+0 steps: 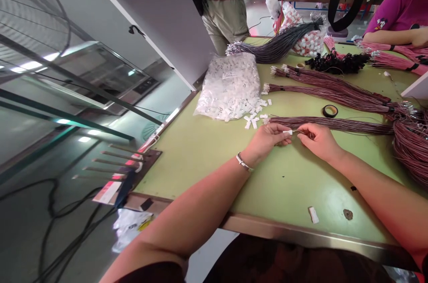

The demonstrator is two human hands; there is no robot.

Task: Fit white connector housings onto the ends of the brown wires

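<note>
My left hand (267,138) pinches a small white plastic connector (287,132) between thumb and fingers. My right hand (317,139) is closed in a pinch on a thin wire end (298,132) that meets the connector. Both hands hover just over the green table (207,153). Right behind them lies a bundle of reddish-brown wires (334,123) with metal terminals. Loose white connectors (254,119) are scattered beside a clear bag of the same parts (230,87).
More reddish wire bundles (327,89) and a dark grey bundle (277,44) lie farther back, with a roll of black tape (330,110). A person in a pink shirt (401,6) works at the far right; another person (224,11) stands behind the table.
</note>
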